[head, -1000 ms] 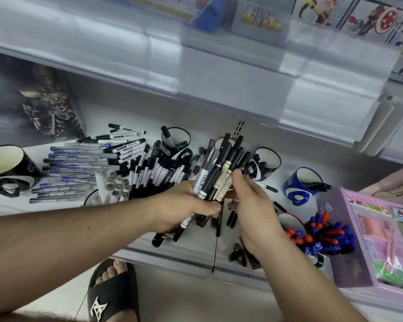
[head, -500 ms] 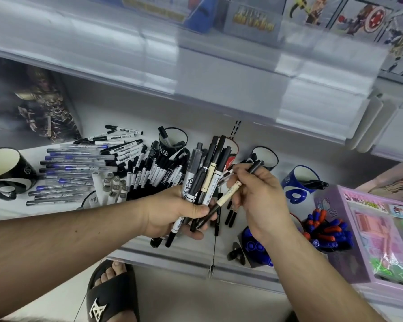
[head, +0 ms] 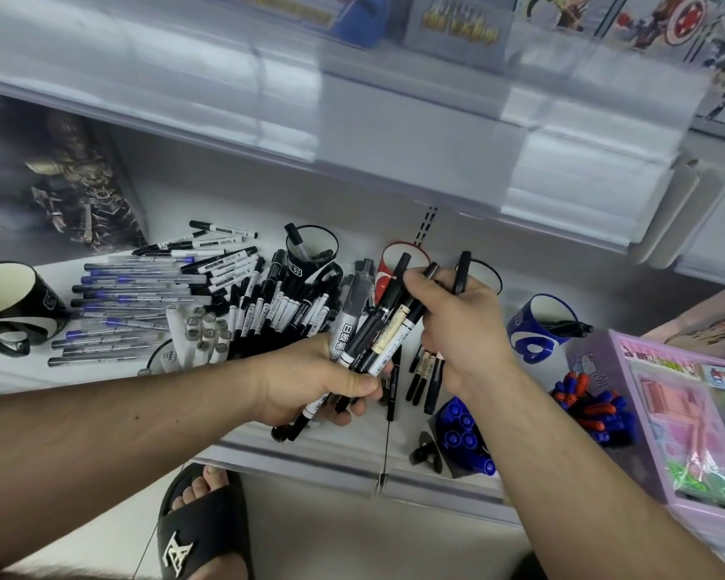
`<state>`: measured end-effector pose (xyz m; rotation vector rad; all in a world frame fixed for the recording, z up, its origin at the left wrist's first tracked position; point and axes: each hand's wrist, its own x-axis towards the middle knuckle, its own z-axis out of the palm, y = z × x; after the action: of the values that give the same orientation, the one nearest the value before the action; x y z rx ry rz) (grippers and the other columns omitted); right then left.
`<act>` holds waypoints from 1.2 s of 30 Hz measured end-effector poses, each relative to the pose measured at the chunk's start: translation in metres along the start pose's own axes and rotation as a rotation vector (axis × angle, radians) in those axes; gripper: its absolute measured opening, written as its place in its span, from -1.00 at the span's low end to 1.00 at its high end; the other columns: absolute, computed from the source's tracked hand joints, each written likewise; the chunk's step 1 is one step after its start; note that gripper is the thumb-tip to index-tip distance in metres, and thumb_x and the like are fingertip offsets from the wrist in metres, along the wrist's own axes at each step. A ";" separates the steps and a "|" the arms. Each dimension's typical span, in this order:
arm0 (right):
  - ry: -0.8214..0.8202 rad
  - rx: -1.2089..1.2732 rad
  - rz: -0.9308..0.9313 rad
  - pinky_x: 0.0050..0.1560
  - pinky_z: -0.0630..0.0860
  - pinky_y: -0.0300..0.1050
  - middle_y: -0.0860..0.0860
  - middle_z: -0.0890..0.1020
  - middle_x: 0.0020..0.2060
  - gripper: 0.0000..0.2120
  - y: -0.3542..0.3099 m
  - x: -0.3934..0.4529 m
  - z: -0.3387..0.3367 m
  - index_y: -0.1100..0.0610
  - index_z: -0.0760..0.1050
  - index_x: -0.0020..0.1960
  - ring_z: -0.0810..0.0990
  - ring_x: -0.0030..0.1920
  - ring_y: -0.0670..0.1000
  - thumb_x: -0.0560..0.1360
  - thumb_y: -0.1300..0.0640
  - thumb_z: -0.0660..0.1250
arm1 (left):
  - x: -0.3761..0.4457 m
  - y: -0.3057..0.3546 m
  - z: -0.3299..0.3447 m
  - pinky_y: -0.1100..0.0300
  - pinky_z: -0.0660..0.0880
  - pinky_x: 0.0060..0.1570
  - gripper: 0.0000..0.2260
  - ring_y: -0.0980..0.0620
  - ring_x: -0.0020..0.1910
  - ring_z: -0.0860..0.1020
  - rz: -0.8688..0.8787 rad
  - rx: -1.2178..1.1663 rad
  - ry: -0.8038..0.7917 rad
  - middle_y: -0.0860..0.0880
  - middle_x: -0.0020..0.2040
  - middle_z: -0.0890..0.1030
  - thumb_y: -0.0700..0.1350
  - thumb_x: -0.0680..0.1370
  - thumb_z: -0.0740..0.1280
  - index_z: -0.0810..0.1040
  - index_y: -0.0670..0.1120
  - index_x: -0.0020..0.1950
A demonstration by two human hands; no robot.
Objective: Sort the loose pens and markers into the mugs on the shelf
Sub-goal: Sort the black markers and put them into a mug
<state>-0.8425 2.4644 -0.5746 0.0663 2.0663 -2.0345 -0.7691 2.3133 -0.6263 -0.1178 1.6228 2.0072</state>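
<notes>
Left hand: we see the left hand [head: 310,383] over the front edge of the shelf [head: 352,447], its fingers and thumb curled tight round a bundle of markers [head: 369,328] that fans up and away toward the back.
Right hand: the right hand [head: 457,324] sits just beside the left, its fingers curled; they pinch the upper ends of a few markers of the bundle, and one black pen [head: 462,272] stands up out of the fist.
Loose pens: a black-and-white marker pile [head: 277,303] lies mid-shelf, with blue-banded pens [head: 130,307] in rows toward the left edge; a few more dark pens [head: 425,372] lie on the shelf under the right hand.
Mugs at the back: a black mug [head: 310,249] with markers in it, a red mug [head: 394,257] just behind the bundle, and a dark mug [head: 488,278] partly hidden by the right hand.
Mugs at the sides: a black mug on its side [head: 13,303] at the left edge; a blue mug [head: 540,324] toward the right with a black marker across its rim.
Front right: blue-capped markers [head: 461,437] near the front edge, and red and blue markers [head: 591,403] beside a pink box [head: 687,412].
Below: a foot in a black slipper [head: 202,533] on the floor.
</notes>
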 end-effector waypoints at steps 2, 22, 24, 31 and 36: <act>0.026 0.063 0.042 -0.55 0.30 -0.36 0.06 0.60 -0.35 -0.83 0.001 0.000 -0.002 0.29 0.52 -0.20 0.42 -0.56 -0.19 0.51 0.23 0.42 | -0.001 0.000 -0.002 0.22 0.45 -0.41 -0.85 0.05 -0.34 0.52 -0.006 -0.014 0.009 -0.02 -0.28 0.60 -0.16 0.38 0.41 0.57 -0.12 -0.09; -0.006 0.465 0.170 -0.53 0.33 -0.21 0.01 0.40 -0.46 -0.74 0.010 -0.004 -0.023 0.13 0.45 -0.07 0.31 -0.54 -0.05 0.66 -0.01 0.15 | -0.002 0.006 0.003 0.22 0.53 -0.31 -0.78 0.08 -0.34 0.55 -0.059 -0.218 0.166 -0.02 -0.24 0.66 -0.19 0.34 0.37 0.61 -0.14 -0.03; -0.093 0.487 0.206 -0.51 0.27 -0.22 0.01 0.41 -0.41 -0.83 0.014 -0.006 -0.019 0.16 0.52 0.02 0.27 -0.50 -0.07 0.65 0.17 0.15 | -0.002 0.007 0.005 0.21 0.51 -0.29 -0.79 0.08 -0.33 0.55 -0.060 -0.227 0.156 -0.02 -0.23 0.67 -0.19 0.34 0.36 0.62 -0.12 -0.04; -0.268 0.524 0.241 -0.39 0.36 -0.17 0.05 0.50 -0.25 -0.66 0.026 -0.011 -0.015 0.24 0.49 0.13 0.35 -0.44 -0.05 0.37 0.36 0.22 | -0.003 0.007 0.006 0.18 0.47 -0.25 -0.80 0.07 -0.31 0.59 -0.057 -0.212 0.161 -0.01 -0.20 0.68 -0.18 0.34 0.36 0.62 -0.11 -0.05; -0.406 0.590 0.238 -0.16 0.35 0.05 0.07 0.48 -0.22 -0.74 0.030 -0.008 -0.016 0.23 0.52 0.07 0.37 -0.28 0.07 0.38 0.30 0.29 | -0.003 0.006 0.005 0.17 0.46 -0.24 -0.84 0.07 -0.29 0.60 -0.055 -0.188 0.161 -0.01 -0.17 0.68 -0.17 0.34 0.37 0.66 -0.10 -0.11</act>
<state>-0.8313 2.4820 -0.6025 -0.0001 1.1280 -2.2049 -0.7678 2.3160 -0.6185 -0.3987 1.5037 2.1508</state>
